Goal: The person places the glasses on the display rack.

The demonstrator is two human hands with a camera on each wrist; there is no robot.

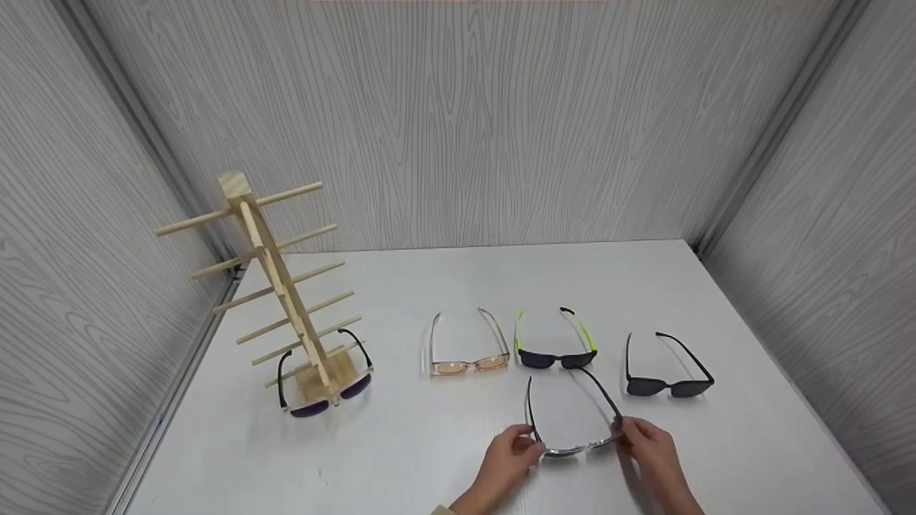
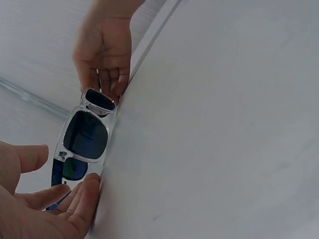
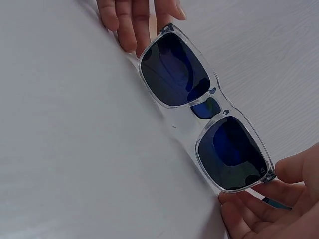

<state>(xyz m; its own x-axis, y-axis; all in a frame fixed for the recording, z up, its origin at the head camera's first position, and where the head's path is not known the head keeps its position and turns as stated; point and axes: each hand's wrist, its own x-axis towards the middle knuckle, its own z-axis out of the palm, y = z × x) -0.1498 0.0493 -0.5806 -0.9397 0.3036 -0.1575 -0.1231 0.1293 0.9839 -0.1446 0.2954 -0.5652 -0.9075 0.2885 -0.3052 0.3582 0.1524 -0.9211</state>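
Observation:
A pair of sunglasses with a clear frame [image 3: 218, 93], dark blue lenses and dark temples stands unfolded near the front of the table, temples pointing away. My left hand [image 1: 507, 458] has its fingers around the left hinge and temple; in the left wrist view its thumb [image 2: 34, 158] stands apart from the temple. At the other hinge, my right hand [image 1: 650, 450] pinches the frame's corner between thumb and fingers. Just beyond the temple tips lie black sunglasses with yellow-green temples [image 1: 556, 360]. How firmly the left fingers grip is partly hidden.
A wooden display rack [image 1: 283, 286] with side pegs stands at left, purple-lensed glasses [image 1: 311, 409] on its low part. Beige glasses with orange lenses [image 1: 470, 365] lie mid-table, and black sunglasses [image 1: 669, 388] at right. Grey wood-grain walls [image 1: 458, 121] enclose the white table [image 1: 401, 286].

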